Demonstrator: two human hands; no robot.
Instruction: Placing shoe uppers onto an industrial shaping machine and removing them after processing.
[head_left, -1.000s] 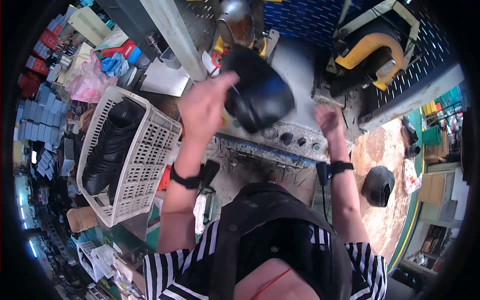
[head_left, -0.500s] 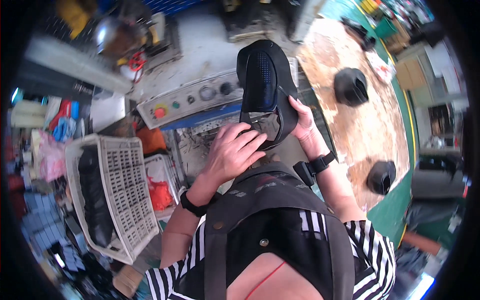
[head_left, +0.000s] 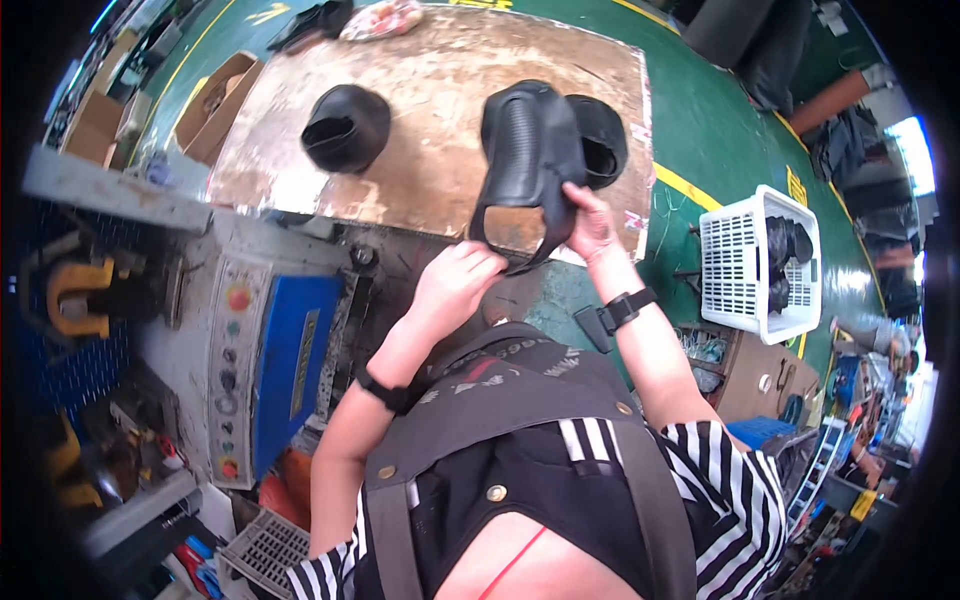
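In the head view, a black rubber boot upper (head_left: pixel 528 160) was held up in the air above the near edge of the worn brown desk (head_left: pixel 430 150); it looked light, soft and floppy, with a ribbed side, so its open lower rim seemed the best place to grip. The right hand (head_left: pixel 590 222) pinched that rim with the forearm raised, while the left hand (head_left: pixel 455 283) curled loosely just under it, apparently touching its edge.
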